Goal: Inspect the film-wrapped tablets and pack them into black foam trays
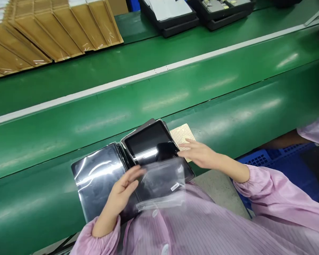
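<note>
A black tablet [149, 140] lies face up in an open dark folio case [95, 175] at the near edge of the green bench. My left hand [123, 193] pinches the edge of a clear plastic bag [162, 186] that covers the tablet's lower part; the bag carries a small white label. My right hand [199, 154] hovers with fingers stretched out flat over the tablet's right edge, next to a small black object [167, 150] resting on the screen. It holds nothing that I can see.
A perforated tan card [182, 134] lies under my right hand beside the tablet. Brown cardboard boxes [53, 32] stand at the far left, black trays [172, 17] at the back. A blue crate [276, 163] sits below on the right. Another person's pink sleeve [317, 129] shows at the right edge.
</note>
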Action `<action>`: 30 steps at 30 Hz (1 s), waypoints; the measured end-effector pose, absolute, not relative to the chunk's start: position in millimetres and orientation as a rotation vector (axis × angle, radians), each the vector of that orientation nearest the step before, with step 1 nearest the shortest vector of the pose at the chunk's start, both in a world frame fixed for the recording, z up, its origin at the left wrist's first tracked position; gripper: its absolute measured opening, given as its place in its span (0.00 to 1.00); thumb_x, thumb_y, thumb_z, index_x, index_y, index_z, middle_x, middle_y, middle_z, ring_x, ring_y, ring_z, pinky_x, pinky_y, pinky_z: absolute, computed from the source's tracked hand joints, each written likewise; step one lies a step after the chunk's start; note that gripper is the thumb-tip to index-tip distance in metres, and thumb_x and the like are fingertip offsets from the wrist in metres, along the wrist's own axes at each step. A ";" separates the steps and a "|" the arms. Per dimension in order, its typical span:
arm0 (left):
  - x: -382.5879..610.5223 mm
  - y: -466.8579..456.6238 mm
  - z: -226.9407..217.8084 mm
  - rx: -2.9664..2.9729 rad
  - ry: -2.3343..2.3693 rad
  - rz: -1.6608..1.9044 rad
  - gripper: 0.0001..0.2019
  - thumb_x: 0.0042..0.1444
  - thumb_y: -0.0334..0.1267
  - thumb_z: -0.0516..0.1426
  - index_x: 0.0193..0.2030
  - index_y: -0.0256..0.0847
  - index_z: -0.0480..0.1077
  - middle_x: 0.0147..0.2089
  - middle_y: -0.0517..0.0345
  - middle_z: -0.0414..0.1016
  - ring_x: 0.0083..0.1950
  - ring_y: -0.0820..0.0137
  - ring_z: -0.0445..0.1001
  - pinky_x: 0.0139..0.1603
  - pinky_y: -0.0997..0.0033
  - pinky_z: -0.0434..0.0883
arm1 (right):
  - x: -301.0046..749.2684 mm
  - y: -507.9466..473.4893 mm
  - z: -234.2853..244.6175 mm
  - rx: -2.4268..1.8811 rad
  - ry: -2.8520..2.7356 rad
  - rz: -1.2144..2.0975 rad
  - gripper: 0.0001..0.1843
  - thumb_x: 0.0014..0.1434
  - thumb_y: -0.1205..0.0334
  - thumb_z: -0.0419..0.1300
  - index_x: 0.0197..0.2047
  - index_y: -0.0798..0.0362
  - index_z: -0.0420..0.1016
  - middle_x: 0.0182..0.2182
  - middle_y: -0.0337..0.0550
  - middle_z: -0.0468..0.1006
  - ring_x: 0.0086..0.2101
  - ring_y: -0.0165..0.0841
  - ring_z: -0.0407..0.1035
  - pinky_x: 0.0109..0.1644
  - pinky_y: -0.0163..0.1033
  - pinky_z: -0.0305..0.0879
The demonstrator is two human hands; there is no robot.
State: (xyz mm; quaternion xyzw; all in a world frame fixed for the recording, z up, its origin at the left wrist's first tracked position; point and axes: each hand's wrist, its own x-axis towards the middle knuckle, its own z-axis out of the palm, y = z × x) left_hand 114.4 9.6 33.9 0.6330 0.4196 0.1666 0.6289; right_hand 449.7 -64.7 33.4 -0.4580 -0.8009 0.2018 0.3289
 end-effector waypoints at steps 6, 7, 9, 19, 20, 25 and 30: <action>132.9 26.1 14.8 1.965 1.044 0.540 0.39 0.58 0.31 0.47 0.70 0.42 0.26 0.57 0.47 0.73 0.65 0.66 0.62 0.67 0.48 0.54 | 447.8 -54.3 16.6 -1.039 -2.504 0.235 0.22 0.61 0.76 0.50 0.54 0.47 0.70 0.55 0.45 0.71 0.59 0.37 0.59 0.61 0.54 0.59; 135.1 29.3 12.9 2.054 1.048 0.521 0.39 0.57 0.29 0.46 0.70 0.40 0.27 0.55 0.48 0.74 0.65 0.66 0.63 0.67 0.46 0.53 | 446.4 -47.8 20.4 -1.028 -2.559 0.218 0.20 0.61 0.75 0.52 0.51 0.46 0.72 0.57 0.44 0.69 0.60 0.38 0.58 0.61 0.54 0.59; 137.0 34.9 12.0 2.147 1.057 0.478 0.38 0.54 0.27 0.44 0.70 0.38 0.31 0.54 0.49 0.75 0.64 0.65 0.65 0.68 0.45 0.50 | 443.2 -30.0 27.2 -0.988 -2.637 0.209 0.14 0.60 0.73 0.56 0.43 0.45 0.76 0.58 0.41 0.68 0.60 0.38 0.57 0.62 0.55 0.56; 136.4 46.0 23.2 1.871 1.059 0.465 0.41 0.44 0.27 0.47 0.69 0.38 0.44 0.53 0.53 0.77 0.63 0.64 0.66 0.69 0.46 0.47 | 411.2 58.5 20.2 -1.501 -1.815 0.664 0.18 0.60 0.50 0.58 0.27 0.53 0.77 0.60 0.43 0.62 0.61 0.48 0.50 0.63 0.61 0.46; 136.5 48.1 23.4 1.833 1.052 0.484 0.41 0.45 0.27 0.47 0.69 0.39 0.44 0.52 0.53 0.77 0.62 0.64 0.66 0.69 0.46 0.48 | 412.4 59.4 19.8 -1.512 -1.704 0.724 0.20 0.60 0.48 0.57 0.26 0.53 0.76 0.57 0.44 0.65 0.60 0.47 0.53 0.62 0.60 0.49; 140.6 37.5 23.5 2.068 0.952 0.321 0.27 0.45 0.23 0.46 0.45 0.49 0.76 0.56 0.57 0.74 0.65 0.59 0.63 0.68 0.37 0.39 | 427.5 23.9 17.4 -1.519 -1.167 1.022 0.34 0.65 0.39 0.34 0.28 0.52 0.70 0.35 0.45 0.76 0.38 0.36 0.72 0.45 0.46 0.68; 137.3 -11.9 20.6 2.343 0.781 0.191 0.28 0.46 0.21 0.46 0.47 0.50 0.75 0.64 0.52 0.65 0.70 0.52 0.51 0.63 0.29 0.46 | 424.7 -21.3 -0.7 -1.998 -1.161 1.128 0.20 0.47 0.45 0.65 0.35 0.52 0.68 0.27 0.40 0.74 0.28 0.36 0.70 0.33 0.38 0.64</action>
